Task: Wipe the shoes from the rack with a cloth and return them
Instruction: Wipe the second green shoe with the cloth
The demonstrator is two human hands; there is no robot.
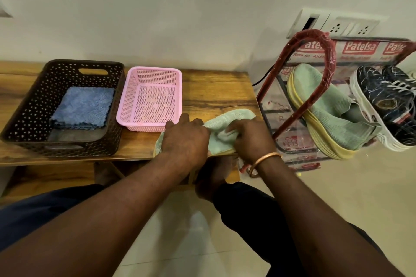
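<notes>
I count three shoes. One green shoe lies on the table, near its front edge, under both my hands. A second green shoe stands tilted on the rack at my right, and just beside it is one dark shoe with white laces. There are two baskets on the table: a brown basket with a pile of blue cloths inside, and a pink basket beside it. My left hand presses closed on the heel part of the shoe and hides it. My right hand grips a pale cloth against the middle of the shoe. On my right wrist is one bangle. The red frame of the rack crosses in front of the second green shoe. A socket panel is on the wall behind the rack.
</notes>
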